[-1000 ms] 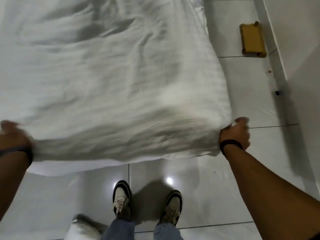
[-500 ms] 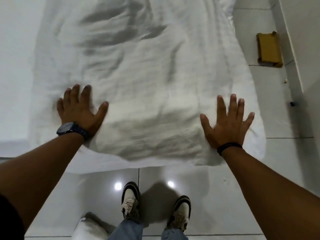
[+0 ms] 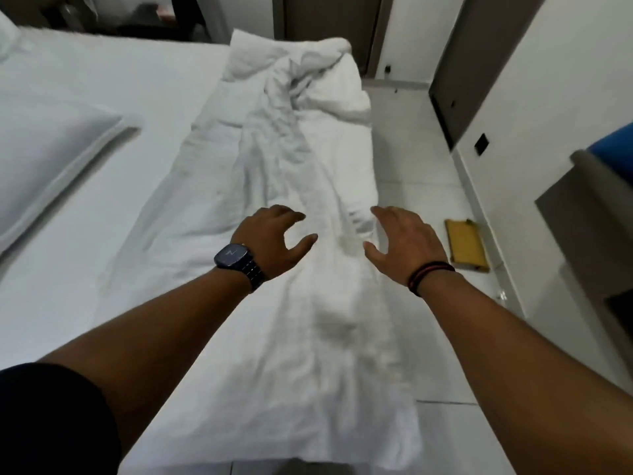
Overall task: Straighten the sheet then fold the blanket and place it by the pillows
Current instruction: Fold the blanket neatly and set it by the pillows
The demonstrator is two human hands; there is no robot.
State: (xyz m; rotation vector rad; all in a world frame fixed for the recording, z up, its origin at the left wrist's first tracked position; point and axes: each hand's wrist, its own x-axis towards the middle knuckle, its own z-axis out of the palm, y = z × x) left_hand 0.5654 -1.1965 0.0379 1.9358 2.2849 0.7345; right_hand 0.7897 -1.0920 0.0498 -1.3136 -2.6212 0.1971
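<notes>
Both hands reach out over the bed, empty, fingers spread and curled, palms turned toward each other. The left hand (image 3: 272, 240) wears a watch (image 3: 236, 260); the right hand (image 3: 402, 241) has a dark band (image 3: 428, 275) at the wrist. Under and between them lies the white blanket (image 3: 301, 186), a long strip running away from the hands to a bunched, crumpled far end. Whether the fingers touch it cannot be told. Left of the left hand the sheet (image 3: 102, 80) lies smooth, with a pillow (image 3: 44, 159) well off that side. Right of the right hand the blanket's edge follows the bed edge; beyond is tiled floor (image 3: 421, 159) with a yellow flat thing (image 3: 467, 245) near the wall.
</notes>
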